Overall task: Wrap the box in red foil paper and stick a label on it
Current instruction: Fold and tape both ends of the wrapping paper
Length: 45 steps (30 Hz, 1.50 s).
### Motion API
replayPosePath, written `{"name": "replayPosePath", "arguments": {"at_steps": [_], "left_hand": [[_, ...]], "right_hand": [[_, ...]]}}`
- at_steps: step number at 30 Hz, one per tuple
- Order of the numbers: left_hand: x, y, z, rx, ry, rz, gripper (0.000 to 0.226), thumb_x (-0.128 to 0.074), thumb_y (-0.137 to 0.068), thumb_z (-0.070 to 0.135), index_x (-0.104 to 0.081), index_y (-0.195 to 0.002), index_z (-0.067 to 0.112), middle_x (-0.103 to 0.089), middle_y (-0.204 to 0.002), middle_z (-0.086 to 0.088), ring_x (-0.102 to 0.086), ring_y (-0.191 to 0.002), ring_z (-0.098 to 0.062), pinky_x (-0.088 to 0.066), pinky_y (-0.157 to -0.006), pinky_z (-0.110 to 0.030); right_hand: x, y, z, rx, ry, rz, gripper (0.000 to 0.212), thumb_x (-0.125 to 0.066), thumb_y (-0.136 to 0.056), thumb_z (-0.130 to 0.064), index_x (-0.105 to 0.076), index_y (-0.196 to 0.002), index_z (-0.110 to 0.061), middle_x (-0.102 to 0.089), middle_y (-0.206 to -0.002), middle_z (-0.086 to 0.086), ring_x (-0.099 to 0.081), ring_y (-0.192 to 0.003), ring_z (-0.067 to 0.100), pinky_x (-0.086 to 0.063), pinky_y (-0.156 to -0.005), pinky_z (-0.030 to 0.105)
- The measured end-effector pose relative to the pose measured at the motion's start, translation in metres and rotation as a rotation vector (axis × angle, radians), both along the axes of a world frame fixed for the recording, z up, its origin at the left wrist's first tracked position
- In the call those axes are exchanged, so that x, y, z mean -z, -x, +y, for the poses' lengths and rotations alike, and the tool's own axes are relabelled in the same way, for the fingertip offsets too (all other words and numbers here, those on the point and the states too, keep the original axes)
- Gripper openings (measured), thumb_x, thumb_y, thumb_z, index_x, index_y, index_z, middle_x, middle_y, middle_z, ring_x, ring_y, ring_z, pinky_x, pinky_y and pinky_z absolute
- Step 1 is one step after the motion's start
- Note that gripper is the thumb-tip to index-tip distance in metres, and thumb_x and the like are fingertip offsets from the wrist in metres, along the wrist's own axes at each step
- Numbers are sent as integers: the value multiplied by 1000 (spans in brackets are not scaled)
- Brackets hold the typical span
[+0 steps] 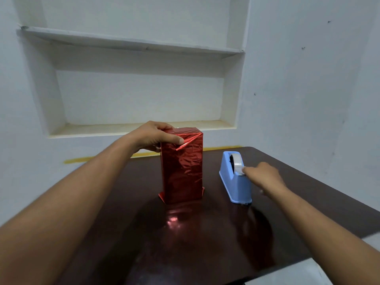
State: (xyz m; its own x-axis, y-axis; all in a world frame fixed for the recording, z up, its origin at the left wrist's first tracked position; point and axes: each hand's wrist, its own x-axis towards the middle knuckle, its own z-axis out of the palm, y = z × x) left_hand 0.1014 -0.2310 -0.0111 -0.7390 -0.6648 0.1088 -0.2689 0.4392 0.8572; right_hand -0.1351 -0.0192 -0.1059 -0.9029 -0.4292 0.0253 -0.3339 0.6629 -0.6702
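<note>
Gripping the upright foil-wrapped box [182,167] at bench [308,192] centre, the left hand [152,136] pins its top flap; at three o'clock, the right hand [261,174] pinches tape at the dispenser [234,182]. Easing off could let the flap spring open.

A dark brown, glossy table [205,243] carries two things. A tall box [182,167] wrapped in crinkled red foil paper stands upright near the middle of the far half, small foil flaps splayed out on the tabletop at its foot, its red sheen mirrored in the surface before it. Just to its right sits a light blue tape dispenser [235,179] holding a roll of clear tape [236,162].
</note>
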Motion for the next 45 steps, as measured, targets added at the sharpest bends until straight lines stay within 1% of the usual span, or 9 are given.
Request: {"name": "replayPosePath", "arguments": {"at_steps": [4, 7, 10, 16, 18, 21, 24, 37, 45], "left_hand": [[0, 0, -1, -6, 6, -7, 38, -91, -76, 26, -75, -111, 22, -70, -103, -6, -65, -84, -20, -56, -99, -49], [0, 1, -1, -13, 19, -15, 38, -91, -75, 29, -75, -110, 24, -72, -103, -7, -66, -84, -20, -56, -99, -50], [0, 1, 0, -6, 9, -8, 35, -91, -75, 28, -75, -107, 25, -70, -104, -6, -64, -86, -21, -54, -101, -51], [0, 0, -2, -5, 10, -15, 42, -91, -75, 29, -76, -113, 22, -74, -107, -14, -66, -87, -21, -54, -101, -53], [0, 1, -2, -5, 18, -17, 43, -92, -74, 30, -76, -113, 23, -73, -118, -17, -67, -89, -21, -56, -101, -53], [0, 0, -3, -11, 20, -19, 43, -92, -73, 30, -76, -113, 23, -73, -121, -16, -69, -88, -19, -57, -99, -52], [0, 0, -1, -11, 13, -20, 42, -91, -74, 28, -76, -112, 23, -74, -114, -14, -68, -90, -20, -56, -101, -54], [-1, -1, 1, -18, 20, -30, 42, -91, -75, 28, -74, -113, 22, -71, -125, -18, -69, -90, -21, -57, -100, -50], [-1, 0, 2, -19, 22, -25, 34, -90, -76, 27, -73, -105, 27, -71, -125, -17, -69, -91, -21, -58, -99, -49]], "right_hand": [[-13, 2, 0, -2, 228, -480, 37, -66, -92, -26, -55, -124, -11, -55, -129, 10, -60, -111, 42, -58, -59, 42], [-22, 0, -2, -57, 189, -621, 40, -65, -97, -27, -53, -131, -10, -57, -116, 11, -62, -103, 43, -60, -63, 51], [-23, 4, -8, -92, 230, -659, 31, -63, -96, -10, -59, -127, -6, -57, -111, 14, -59, -107, 40, -60, -78, 60], [-18, -1, -12, -52, 497, -680, 36, -66, -93, -12, -63, -129, -10, -53, -136, 11, -49, -127, 37, -50, -70, 80], [-12, -5, -7, -43, 585, -679, 34, -65, -92, -8, -64, -126, -7, -56, -129, 12, -53, -117, 36, -53, -75, 77], [3, -10, -1, -33, 646, -648, 40, -66, -88, -2, -58, -127, 0, -62, -114, 15, -64, -99, 35, -61, -68, 57], [10, -13, 1, -23, 687, -649, 44, -70, -84, -2, -57, -126, 2, -65, -118, 19, -67, -103, 37, -59, -59, 46], [32, -18, 1, 37, 759, -635, 43, -70, -81, -1, -59, -123, 2, -63, -111, 17, -64, -98, 33, -61, -72, 53], [39, -11, 0, 88, 616, -500, 42, -81, -80, -12, -65, -117, -1, -65, -117, 15, -68, -98, 35, -64, -60, 48]]}}
